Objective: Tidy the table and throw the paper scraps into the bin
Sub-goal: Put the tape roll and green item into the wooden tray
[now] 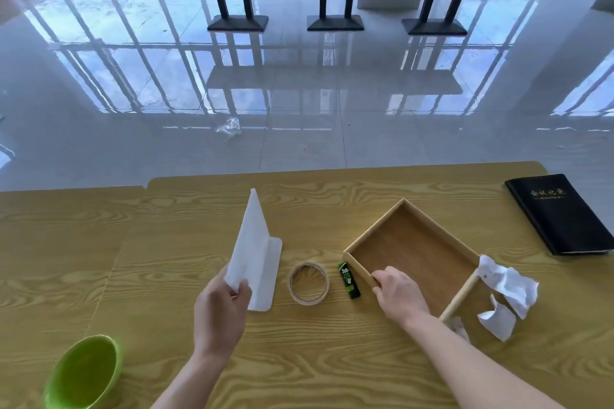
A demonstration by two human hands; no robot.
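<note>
My left hand (221, 309) grips the near corner of a white L-shaped bookend (254, 252), its tall plate tilted up off the wooden table (166, 242). My right hand (397, 292) holds the near-left wall of an empty wooden tray (412, 242). Crumpled white paper scraps (505, 295) lie against the tray's right corner, one small piece (460, 329) partly hidden behind my right forearm. A green bin (83, 372) sits at the table's near-left corner.
A roll of tape (309, 282) and a small green-and-black lighter (349, 280) lie between the bookend and the tray. A black notebook (561, 212) rests at the far right. Beyond the table is glossy floor with a clear wrapper (229, 126).
</note>
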